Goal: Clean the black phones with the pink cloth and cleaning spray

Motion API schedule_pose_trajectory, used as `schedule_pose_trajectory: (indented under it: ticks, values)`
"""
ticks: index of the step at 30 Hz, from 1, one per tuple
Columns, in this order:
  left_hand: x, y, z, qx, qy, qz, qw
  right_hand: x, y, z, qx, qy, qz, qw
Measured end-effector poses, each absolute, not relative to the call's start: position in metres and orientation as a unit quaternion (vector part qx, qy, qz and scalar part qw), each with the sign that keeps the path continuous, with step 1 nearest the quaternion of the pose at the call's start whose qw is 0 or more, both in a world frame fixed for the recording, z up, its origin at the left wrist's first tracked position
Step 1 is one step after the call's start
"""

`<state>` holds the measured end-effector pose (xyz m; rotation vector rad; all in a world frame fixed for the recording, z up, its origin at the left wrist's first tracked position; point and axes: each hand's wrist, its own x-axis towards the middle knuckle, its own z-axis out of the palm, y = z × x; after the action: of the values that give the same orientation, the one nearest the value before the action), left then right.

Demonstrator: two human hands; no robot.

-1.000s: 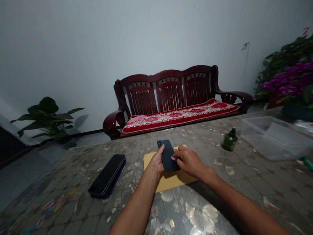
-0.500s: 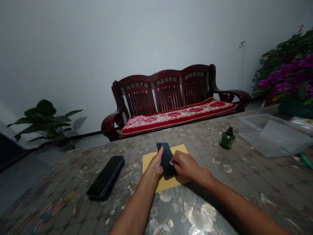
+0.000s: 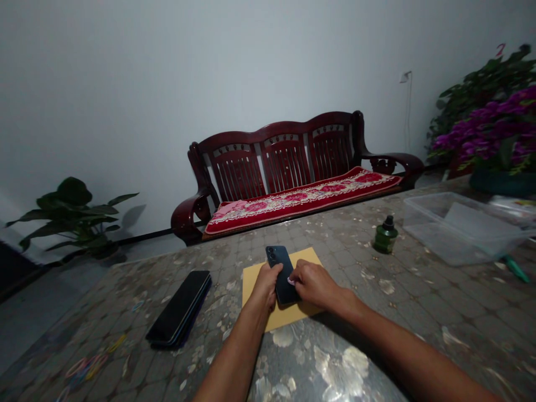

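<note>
A dark smartphone lies back side up over a yellow sheet, its cameras at the far end. My left hand is closed around the phone's left edge, thumb on its back. Against the lower part of the phone's back, the bent fingers of my right hand pinch a small pale piece, mostly hidden, whose kind I cannot make out. To the left of my hands, a stack of dark phones rests on the patterned tablecloth.
Several coloured rubber bands lie at the table's left. Toward the right stand a green bottle with a black top and a clear plastic box, a green tool beside it. Behind the table is a wooden bench.
My left thumb has slid a little down the phone, showing more of its cameras. My right hand keeps the pale piece on the phone's back. The whole view has shifted slightly.
</note>
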<state>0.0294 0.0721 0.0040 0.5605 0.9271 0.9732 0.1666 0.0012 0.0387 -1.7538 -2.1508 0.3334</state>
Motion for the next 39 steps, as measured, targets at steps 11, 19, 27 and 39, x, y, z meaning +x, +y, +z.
schedule_pose_trajectory:
  ticks: [11, 19, 27, 39]
  values:
    - [0.025, 0.070, 0.001, 0.398, 0.466, 0.435, 0.660, 0.167, 0.002, 0.032, -0.616, -0.767, 0.116, 0.134]
    - [0.009, 0.057, 0.005, 0.478, 0.453, 0.397, 0.639, 0.167, 0.004, 0.023, -0.609, -0.774, 0.112, 0.132]
    - [-0.021, 0.038, -0.007, 0.747, 0.500, 0.265, 0.348, 0.183, 0.017, 0.017, -0.597, -0.750, 0.093, 0.271]
    - [-0.039, 0.025, -0.033, 0.905, 0.363, 0.205, 0.083, 0.184, 0.019, 0.003, -0.481, -0.844, 0.051, 0.231]
